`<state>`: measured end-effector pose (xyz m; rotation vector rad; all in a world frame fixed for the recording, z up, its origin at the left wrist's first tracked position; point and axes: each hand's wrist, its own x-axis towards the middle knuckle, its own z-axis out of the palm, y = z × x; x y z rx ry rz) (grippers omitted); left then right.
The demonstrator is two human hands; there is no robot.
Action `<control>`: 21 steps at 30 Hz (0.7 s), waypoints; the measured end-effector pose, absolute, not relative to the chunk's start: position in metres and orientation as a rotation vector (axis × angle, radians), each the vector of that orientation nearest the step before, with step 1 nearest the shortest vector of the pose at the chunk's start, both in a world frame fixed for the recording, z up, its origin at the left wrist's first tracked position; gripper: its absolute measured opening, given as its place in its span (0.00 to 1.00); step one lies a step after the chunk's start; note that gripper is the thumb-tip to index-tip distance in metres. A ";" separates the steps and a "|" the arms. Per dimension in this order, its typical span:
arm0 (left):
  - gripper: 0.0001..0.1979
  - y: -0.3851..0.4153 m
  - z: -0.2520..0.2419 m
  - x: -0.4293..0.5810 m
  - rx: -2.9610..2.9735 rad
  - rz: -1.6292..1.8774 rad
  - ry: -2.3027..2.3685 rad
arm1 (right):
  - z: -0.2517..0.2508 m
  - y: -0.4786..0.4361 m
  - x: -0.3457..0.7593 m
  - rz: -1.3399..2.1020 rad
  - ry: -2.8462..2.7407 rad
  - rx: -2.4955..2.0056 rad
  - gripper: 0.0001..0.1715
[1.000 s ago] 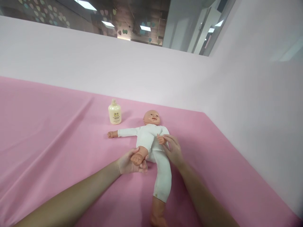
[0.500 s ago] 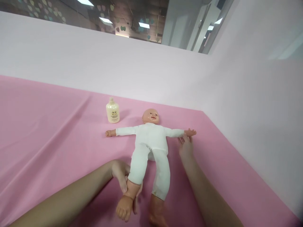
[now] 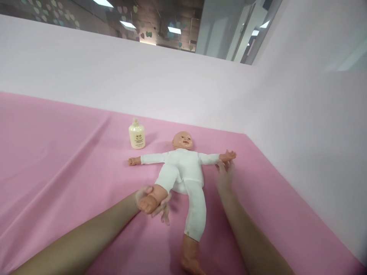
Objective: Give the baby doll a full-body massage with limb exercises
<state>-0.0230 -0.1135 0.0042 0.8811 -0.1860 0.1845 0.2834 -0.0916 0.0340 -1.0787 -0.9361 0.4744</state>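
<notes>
A baby doll (image 3: 183,170) in a white bodysuit lies on its back on the pink sheet (image 3: 71,164), both arms stretched out sideways. My left hand (image 3: 153,204) cups the foot of the doll's bent leg from below, fingers loosely curled around it. My right hand (image 3: 224,177) lies beside the doll's outstretched arm, fingertips touching its wrist just under the doll's hand (image 3: 228,155). The doll's other leg (image 3: 195,225) lies straight toward me.
A cream lotion bottle (image 3: 137,134) stands upright on the sheet beyond the doll's other arm. Pale pink walls (image 3: 301,114) close off the back and right side of the sheet, meeting at a corner behind the doll.
My left hand has pushed the doll's leg from straight back up into a bent position. A second ago my right hand held the doll's arm across its chest; that arm now lies outstretched.
</notes>
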 end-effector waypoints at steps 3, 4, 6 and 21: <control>0.22 -0.112 0.003 -0.021 0.727 0.421 0.030 | 0.037 -0.099 0.268 0.407 -1.163 -1.076 0.35; 0.21 -0.112 0.005 -0.020 0.689 0.471 0.102 | 0.035 -0.101 0.264 0.404 -1.225 -1.082 0.33; 0.20 -0.113 0.010 -0.018 0.644 0.519 0.190 | 0.031 -0.104 0.257 0.377 -1.346 -1.097 0.28; 0.24 -0.112 0.010 -0.012 0.854 0.418 0.163 | 0.027 -0.107 0.253 0.151 -1.762 -1.118 0.18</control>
